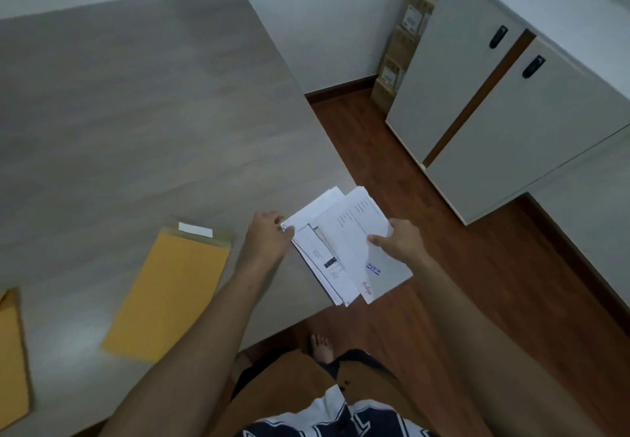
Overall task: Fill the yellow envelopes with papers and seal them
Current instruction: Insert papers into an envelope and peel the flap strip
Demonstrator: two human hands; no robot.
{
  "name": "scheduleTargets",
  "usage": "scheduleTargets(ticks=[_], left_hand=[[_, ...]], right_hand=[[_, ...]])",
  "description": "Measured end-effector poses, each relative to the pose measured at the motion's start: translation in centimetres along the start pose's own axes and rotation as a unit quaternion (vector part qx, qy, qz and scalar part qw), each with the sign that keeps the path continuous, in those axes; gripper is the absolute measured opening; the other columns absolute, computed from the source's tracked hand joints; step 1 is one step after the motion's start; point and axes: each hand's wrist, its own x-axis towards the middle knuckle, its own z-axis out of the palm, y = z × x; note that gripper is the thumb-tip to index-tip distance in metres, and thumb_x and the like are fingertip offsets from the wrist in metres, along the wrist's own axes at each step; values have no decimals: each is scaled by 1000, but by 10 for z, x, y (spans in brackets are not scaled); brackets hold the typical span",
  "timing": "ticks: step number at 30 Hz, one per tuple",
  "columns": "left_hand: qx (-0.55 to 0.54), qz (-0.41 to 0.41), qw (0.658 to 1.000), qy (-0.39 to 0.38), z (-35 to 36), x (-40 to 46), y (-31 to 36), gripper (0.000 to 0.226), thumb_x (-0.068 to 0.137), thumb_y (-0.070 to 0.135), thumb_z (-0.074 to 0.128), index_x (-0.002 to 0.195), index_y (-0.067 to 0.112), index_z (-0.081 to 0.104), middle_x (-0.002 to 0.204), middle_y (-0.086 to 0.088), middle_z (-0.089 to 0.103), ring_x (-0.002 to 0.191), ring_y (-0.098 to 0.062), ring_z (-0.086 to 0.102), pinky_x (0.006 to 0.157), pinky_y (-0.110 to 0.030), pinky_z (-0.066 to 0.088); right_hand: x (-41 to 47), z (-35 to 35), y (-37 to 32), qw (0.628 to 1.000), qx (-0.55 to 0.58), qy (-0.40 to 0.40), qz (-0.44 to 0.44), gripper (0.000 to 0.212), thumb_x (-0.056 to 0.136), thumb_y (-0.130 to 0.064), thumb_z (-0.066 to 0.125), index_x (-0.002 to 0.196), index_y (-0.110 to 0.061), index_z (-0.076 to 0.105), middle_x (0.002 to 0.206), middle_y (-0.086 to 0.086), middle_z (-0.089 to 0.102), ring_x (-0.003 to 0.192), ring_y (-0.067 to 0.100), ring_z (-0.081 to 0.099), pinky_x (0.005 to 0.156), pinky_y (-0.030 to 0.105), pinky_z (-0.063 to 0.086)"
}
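Observation:
A stack of white printed papers (335,245) hangs over the right front corner of the grey table (136,112). My left hand (267,235) pinches the stack's left edge. On the stack's right side, my right hand (399,240) grips the top sheet, thumb on top. A yellow envelope (170,293) lies flat on the table to the left of my left arm, its flap open with a white adhesive strip (195,229) showing. A second yellow envelope (12,351) is cut off by the left frame edge.
Brown wooden floor (443,300) lies right of the table. A white cabinet (494,112) with two black handles stands at the right, and cardboard boxes (402,48) are stacked in the corner behind it. My bare foot (322,348) shows below the table edge.

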Motion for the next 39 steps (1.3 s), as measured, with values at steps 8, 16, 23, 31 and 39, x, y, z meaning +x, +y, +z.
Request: scheduleTargets(ticks=[8,16,23,31,39], left_hand=[[123,30,992,4,37,-13,-1,61,71,42,78,125,30,52,108,2,37,103,-21,46,89,-43,51],[166,15,986,24,47,-13,3,78,68,42,84,134,27,46,111,0,36,104,-20,43,90,-39,48],[177,14,984,28,45,-11,9,84,64,43,87,134,25,45,117,-4,38,108,-23,43,91,-40,47],[154,29,987,43,48,-9,14,70,58,35,92,113,21,50,116,1,46,109,-19,44,87,-38,46],[-1,-43,999,29,56,-2,6,34,76,26,74,101,39,55,100,12,62,93,-14,60,78,-45,57]], right_hand=[[17,10,3,997,-49,27,-54,34,80,-35,76,103,-14,61,102,3,64,84,19,65,69,35,57],[26,15,3,997,-34,29,-65,37,75,-32,79,102,-14,63,104,5,62,86,19,61,71,35,55],[29,7,0,996,-5,51,-68,37,75,-26,80,103,-17,57,104,2,67,86,20,64,72,38,57],[30,6,-4,996,0,45,-72,33,76,-26,80,102,-17,61,105,2,68,83,18,65,68,33,55],[31,7,-1,998,33,25,-45,29,78,-27,79,97,-19,58,98,-2,65,78,14,62,60,25,48]])
